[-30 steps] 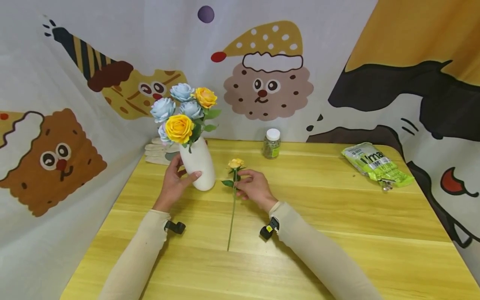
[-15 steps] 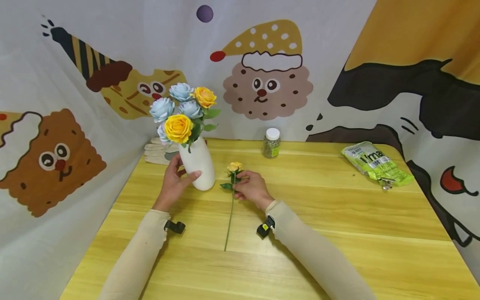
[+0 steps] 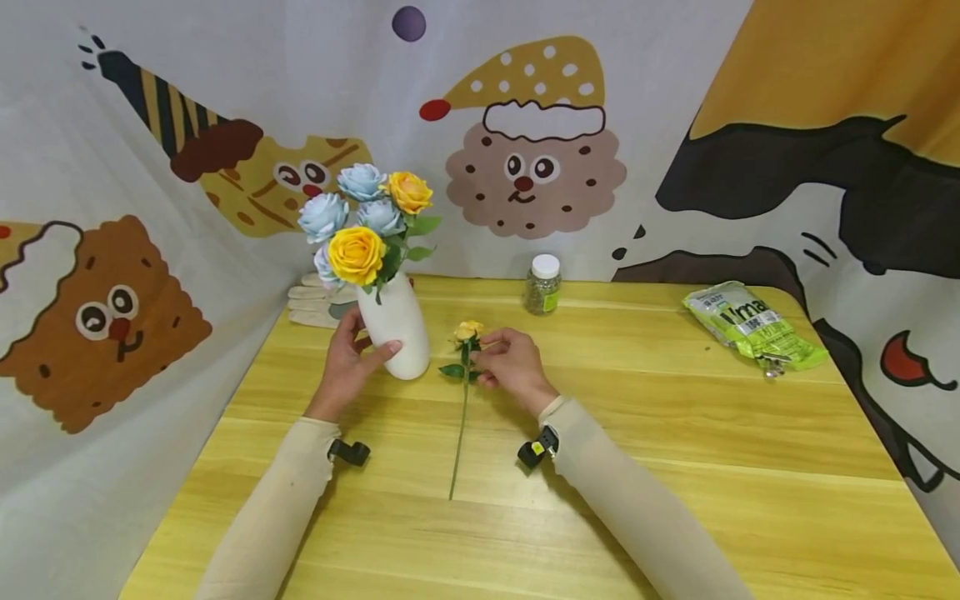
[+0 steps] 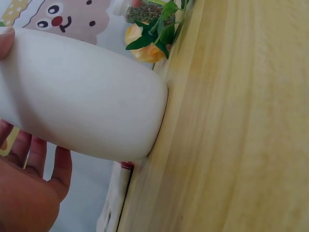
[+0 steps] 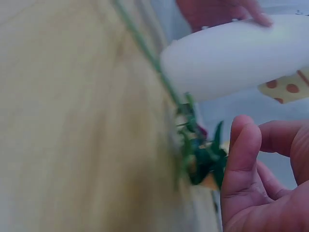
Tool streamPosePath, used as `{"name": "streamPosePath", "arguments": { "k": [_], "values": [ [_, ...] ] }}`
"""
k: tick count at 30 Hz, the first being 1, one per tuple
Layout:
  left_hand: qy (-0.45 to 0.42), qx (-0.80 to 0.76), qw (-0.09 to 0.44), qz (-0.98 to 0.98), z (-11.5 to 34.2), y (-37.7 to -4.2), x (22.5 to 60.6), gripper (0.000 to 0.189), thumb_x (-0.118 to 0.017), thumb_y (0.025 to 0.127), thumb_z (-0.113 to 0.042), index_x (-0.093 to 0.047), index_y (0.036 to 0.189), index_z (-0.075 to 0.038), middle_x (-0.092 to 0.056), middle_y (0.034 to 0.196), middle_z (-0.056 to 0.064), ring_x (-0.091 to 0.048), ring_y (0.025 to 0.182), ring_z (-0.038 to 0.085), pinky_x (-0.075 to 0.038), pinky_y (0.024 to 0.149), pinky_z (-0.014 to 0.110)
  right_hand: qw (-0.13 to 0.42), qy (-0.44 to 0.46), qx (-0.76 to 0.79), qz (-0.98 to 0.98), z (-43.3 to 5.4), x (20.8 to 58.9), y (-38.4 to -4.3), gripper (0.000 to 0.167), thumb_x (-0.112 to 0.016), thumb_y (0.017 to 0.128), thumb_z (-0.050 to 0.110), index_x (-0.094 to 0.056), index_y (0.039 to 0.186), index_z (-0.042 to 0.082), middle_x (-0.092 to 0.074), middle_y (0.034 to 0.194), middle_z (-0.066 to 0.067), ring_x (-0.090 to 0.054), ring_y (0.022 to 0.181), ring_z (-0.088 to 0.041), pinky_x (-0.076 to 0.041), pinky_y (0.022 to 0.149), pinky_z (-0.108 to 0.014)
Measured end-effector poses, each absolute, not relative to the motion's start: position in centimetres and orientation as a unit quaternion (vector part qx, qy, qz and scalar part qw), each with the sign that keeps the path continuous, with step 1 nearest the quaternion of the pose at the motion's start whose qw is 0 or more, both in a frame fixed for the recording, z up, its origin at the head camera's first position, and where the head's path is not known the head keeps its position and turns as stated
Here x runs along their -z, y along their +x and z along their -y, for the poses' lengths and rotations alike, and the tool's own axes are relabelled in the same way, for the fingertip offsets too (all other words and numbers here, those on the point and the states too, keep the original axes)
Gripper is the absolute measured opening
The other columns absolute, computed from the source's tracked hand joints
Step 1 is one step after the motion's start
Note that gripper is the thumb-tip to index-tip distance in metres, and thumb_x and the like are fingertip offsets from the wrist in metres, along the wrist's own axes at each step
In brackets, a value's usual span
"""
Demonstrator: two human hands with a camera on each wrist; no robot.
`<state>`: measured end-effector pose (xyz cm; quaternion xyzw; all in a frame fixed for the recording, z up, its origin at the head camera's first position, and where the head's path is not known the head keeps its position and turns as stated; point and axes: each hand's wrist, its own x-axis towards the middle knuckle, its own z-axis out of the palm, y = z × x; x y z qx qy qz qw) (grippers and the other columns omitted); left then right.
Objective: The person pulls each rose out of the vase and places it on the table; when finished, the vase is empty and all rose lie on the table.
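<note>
My left hand grips a white vase from its left side, thumb across the front and fingers behind. The vase's base meets the tabletop in the left wrist view. Blue, yellow and pale lilac roses with green leaves fill its mouth. To the right, a single small yellow rose lies on the table, its long stem pointing toward the front. My right hand is right beside the bloom and leaves. In the right wrist view its thumb and fingers are loosely bent with nothing between them.
A pair of pale gloves lies behind the vase at the back left of the wooden table. At the back stands a white-lidded jar. Toward the right edge lies a green packet. A printed cloth hangs behind.
The small rose shifted slightly left, its stem end swinging left. My right hand let go of it and drew slightly right. My left hand and the vase stayed put.
</note>
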<state>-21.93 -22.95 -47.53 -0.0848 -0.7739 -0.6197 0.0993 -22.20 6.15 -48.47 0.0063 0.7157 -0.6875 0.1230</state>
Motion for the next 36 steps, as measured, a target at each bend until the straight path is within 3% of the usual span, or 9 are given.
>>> {"name": "streamPosePath", "arguments": {
  "k": [3, 9, 16, 20, 27, 36],
  "values": [
    [-0.086, 0.619, 0.1, 0.774, 23.0, -21.9, 47.6, 0.066, -0.084, 0.092, -0.015, -0.05, 0.148, -0.011, -0.058, 0.134, 0.001, -0.054, 0.124, 0.016, -0.047, 0.108, 0.039, 0.105, -0.003, 0.691, -0.715, -6.0, 47.3, -22.3, 0.037, -0.079, 0.095, 0.009, -0.065, 0.127, -0.002, -0.071, 0.098, -0.011, -0.07, 0.06, -0.017, -0.061, 0.057, -0.029],
    [-0.086, 0.62, 0.098, 0.773, 23.0, -22.0, 47.7, 0.067, -0.084, 0.091, -0.014, -0.049, 0.148, -0.01, -0.057, 0.135, 0.002, -0.054, 0.124, 0.018, -0.047, 0.109, 0.04, 0.051, -0.041, 0.67, -0.739, -5.3, 44.2, -22.2, 0.028, -0.077, 0.097, 0.02, -0.072, 0.119, 0.004, -0.071, 0.098, -0.007, -0.075, 0.072, -0.027, -0.063, 0.064, -0.042],
    [-0.085, 0.618, 0.102, 0.775, 23.3, -22.0, 48.0, 0.068, -0.083, 0.092, -0.014, -0.048, 0.149, -0.009, -0.057, 0.134, -0.001, -0.053, 0.122, 0.016, -0.047, 0.109, 0.04, -0.004, -0.105, 0.669, -0.736, -3.9, 40.5, -22.5, 0.019, -0.073, 0.101, 0.022, -0.075, 0.115, 0.009, -0.076, 0.1, -0.009, -0.075, 0.086, -0.038, -0.058, 0.059, -0.028],
    [-0.077, 0.619, 0.098, 0.775, 23.4, -21.9, 48.1, 0.068, -0.084, 0.091, -0.015, -0.049, 0.149, -0.01, -0.057, 0.133, -0.002, -0.053, 0.122, 0.016, -0.047, 0.108, 0.037, -0.024, -0.135, 0.669, -0.73, -3.2, 38.8, -23.0, 0.018, -0.072, 0.102, 0.023, -0.076, 0.114, 0.01, -0.076, 0.102, -0.011, -0.075, 0.091, -0.038, -0.057, 0.061, -0.032],
    [-0.078, 0.62, 0.096, 0.775, 23.2, -21.7, 47.9, 0.068, -0.084, 0.091, -0.015, -0.048, 0.149, -0.01, -0.057, 0.135, 0.0, -0.054, 0.123, 0.016, -0.046, 0.109, 0.042, -0.043, -0.161, 0.66, -0.733, -2.3, 36.9, -24.0, 0.018, -0.071, 0.102, 0.024, -0.076, 0.115, 0.012, -0.077, 0.101, -0.008, -0.075, 0.089, -0.03, -0.055, 0.065, -0.027],
    [-0.085, 0.618, 0.097, 0.776, 23.0, -22.0, 47.6, 0.068, -0.084, 0.091, -0.015, -0.048, 0.149, -0.01, -0.058, 0.136, 0.002, -0.054, 0.124, 0.015, -0.047, 0.109, 0.041, -0.079, -0.18, 0.656, -0.729, -1.1, 35.3, -24.9, 0.018, -0.073, 0.1, 0.018, -0.076, 0.113, 0.006, -0.077, 0.101, -0.008, -0.073, 0.09, -0.024, -0.061, 0.081, -0.032]
  ]
}}
